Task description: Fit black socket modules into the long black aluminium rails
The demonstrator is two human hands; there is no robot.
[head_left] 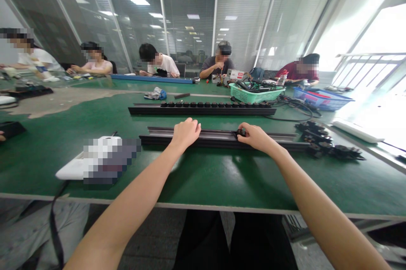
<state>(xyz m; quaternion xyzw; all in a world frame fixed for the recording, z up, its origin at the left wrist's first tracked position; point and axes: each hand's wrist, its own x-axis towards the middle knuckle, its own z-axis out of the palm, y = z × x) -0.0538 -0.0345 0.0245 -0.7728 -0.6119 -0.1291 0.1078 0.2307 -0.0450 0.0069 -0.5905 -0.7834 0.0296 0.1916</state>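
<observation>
A long black metal channel rail (218,143) lies lengthwise before me on the green table. My left hand (187,131) is closed over it left of its middle, fingers curled down on the far side. Farther right, my right hand (253,135) pinches a small black part (240,133) at the rail's channel; the fingers partly cover it, and I cannot tell how deep it sits. Behind lies a second black rail (203,111) bearing a row of several small black parts (203,104). More loose black parts (320,141) are heaped beyond the near rail's right end.
A white device (74,168), partly blurred out, lies to the left with a dark strap. Toward the back right stand a green basket (253,94) full of cables and a blue basket (323,100). A grey-blue cloth bundle (155,93) lies behind the rails. Several people work across the table.
</observation>
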